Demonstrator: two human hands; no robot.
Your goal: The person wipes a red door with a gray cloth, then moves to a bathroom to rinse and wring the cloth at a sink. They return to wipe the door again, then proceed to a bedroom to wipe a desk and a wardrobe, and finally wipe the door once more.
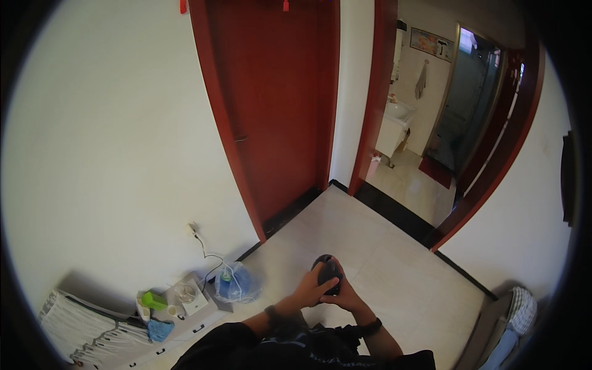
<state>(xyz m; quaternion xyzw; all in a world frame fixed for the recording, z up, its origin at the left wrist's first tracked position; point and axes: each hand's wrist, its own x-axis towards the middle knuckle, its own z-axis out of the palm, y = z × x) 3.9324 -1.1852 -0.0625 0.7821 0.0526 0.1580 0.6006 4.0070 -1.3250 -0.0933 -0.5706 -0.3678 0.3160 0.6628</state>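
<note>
A dark, rounded object (329,275) is held in front of my body at about waist height; what it is cannot be made out. My left hand (306,289) wraps it from the left, with the thumb lying across its near face. From the right, my right hand (348,296) cups its side and lower part. Both hands grip it together, and fingers hide much of its surface. Dark bands circle both wrists. Below the hands, pale floor tiles (393,277) show.
At lower left stands a low drawer cabinet (203,321) bearing a fringed white cover (88,328), a green box (154,300) and a cup (172,311). A blue plastic bag (237,283) sits beside it. Ahead are a red door (277,106) and a bathroom doorway; a sofa (481,323) is at right.
</note>
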